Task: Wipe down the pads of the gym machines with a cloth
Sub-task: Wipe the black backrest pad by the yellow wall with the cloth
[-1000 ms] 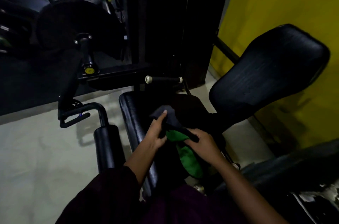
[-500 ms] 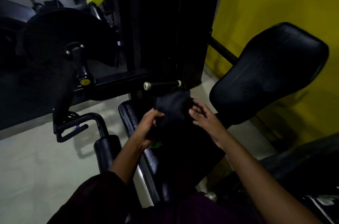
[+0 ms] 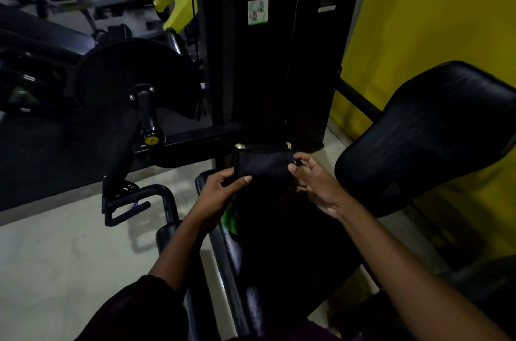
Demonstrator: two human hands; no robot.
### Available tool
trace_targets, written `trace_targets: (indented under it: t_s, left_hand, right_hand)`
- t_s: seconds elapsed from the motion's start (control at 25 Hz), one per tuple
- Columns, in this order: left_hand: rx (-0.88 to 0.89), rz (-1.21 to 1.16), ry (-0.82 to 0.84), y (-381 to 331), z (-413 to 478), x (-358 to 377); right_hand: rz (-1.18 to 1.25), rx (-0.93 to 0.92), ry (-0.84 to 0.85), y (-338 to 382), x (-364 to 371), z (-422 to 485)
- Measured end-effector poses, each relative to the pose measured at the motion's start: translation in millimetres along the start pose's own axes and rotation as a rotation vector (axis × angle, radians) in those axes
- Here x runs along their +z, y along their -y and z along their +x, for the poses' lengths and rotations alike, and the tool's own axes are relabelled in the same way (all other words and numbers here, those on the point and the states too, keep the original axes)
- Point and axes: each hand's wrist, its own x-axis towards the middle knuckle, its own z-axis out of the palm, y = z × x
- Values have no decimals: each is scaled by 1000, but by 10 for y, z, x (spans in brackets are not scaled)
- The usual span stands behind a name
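A dark cloth [image 3: 262, 163] with a green part showing lower down is stretched flat between both hands above the black seat pad [image 3: 279, 243] of a leg machine. My left hand [image 3: 220, 192] grips the cloth's left edge, thumb on top. My right hand [image 3: 312, 178] pinches its right edge with the fingertips. The cloth hangs just in front of a short metal-tipped handle bar [image 3: 287, 144]. The black backrest pad [image 3: 430, 134] tilts up at the right, untouched.
A black roller pad [image 3: 167, 237] and bent frame tube stand left of the seat. The weight stack column [image 3: 268, 47] rises straight ahead, with a black round cam plate [image 3: 134, 78] to its left. Yellow wall at the right, pale tiled floor at the left.
Both hands lifted the bunched cloth from the seat, moved it forward toward the handle bar and spread it flat between them. The view has moved closer to the machine.
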Motion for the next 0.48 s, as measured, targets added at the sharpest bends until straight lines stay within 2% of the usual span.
trace_targets:
  t_s: [0.08, 0.16, 0.24, 0.32, 0.4, 0.48]
  left_hand:
    - [-15, -31, 60, -28, 22, 37]
    - [-32, -78, 88, -22, 29, 82]
    - [-38, -44, 49, 27, 68, 61]
    - [-12, 157, -32, 133, 122, 4]
    - [31, 343, -119, 128, 151, -4]
    - [116, 318, -186, -42, 207, 30]
  right_hand:
    - [2, 170, 76, -53, 81, -30]
    - [70, 207, 129, -116, 111, -75]
    - [37, 96, 4, -89, 82, -80]
    - [-149, -26, -181, -12, 5, -76]
    - [-303, -89, -254, 106, -30, -107]
    - [-329, -199, -277, 328, -27, -103]
